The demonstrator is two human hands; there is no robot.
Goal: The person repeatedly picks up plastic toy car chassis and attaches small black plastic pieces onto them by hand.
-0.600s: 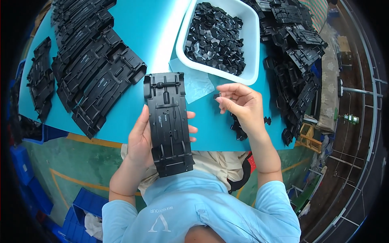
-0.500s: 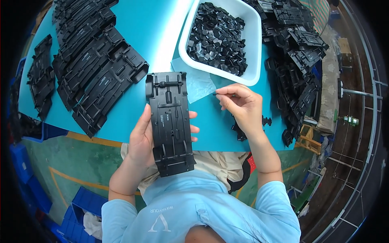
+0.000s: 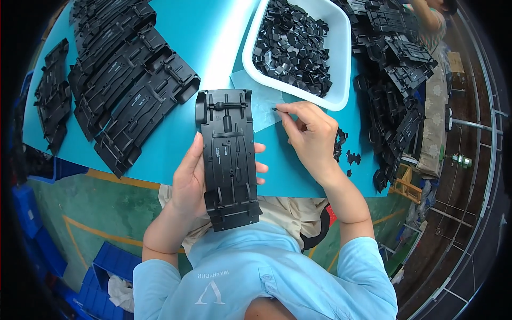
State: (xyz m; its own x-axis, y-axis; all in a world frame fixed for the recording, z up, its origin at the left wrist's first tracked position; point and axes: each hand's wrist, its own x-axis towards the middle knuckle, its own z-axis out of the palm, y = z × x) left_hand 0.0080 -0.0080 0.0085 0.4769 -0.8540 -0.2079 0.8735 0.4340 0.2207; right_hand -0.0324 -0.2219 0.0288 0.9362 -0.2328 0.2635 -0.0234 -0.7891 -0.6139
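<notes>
My left hand (image 3: 190,173) is wrapped round a long black moulded plastic chassis plate (image 3: 230,160), its thumb on the left edge and fingertips showing past the right edge. The ribbed side of the plate faces up. My right hand (image 3: 309,130) pinches a small black plastic piece (image 3: 275,109) between thumb and forefinger, just right of the plate's upper end and apart from it. Below that pinch lies a thin translucent sheet (image 3: 258,120) on the blue table (image 3: 288,173). Several small black pieces (image 3: 352,157) lie beside my right wrist.
A white tub (image 3: 345,64) heaped with small black pieces stands beyond my right hand. Rows of similar chassis plates (image 3: 144,101) cover the table's left side, and more plates (image 3: 394,106) are piled at the right. Another person's arm (image 3: 426,16) shows at the far right.
My right hand has moved slightly left with the small piece, nearer the chassis plate. The other person's arm has come into view at the far right.
</notes>
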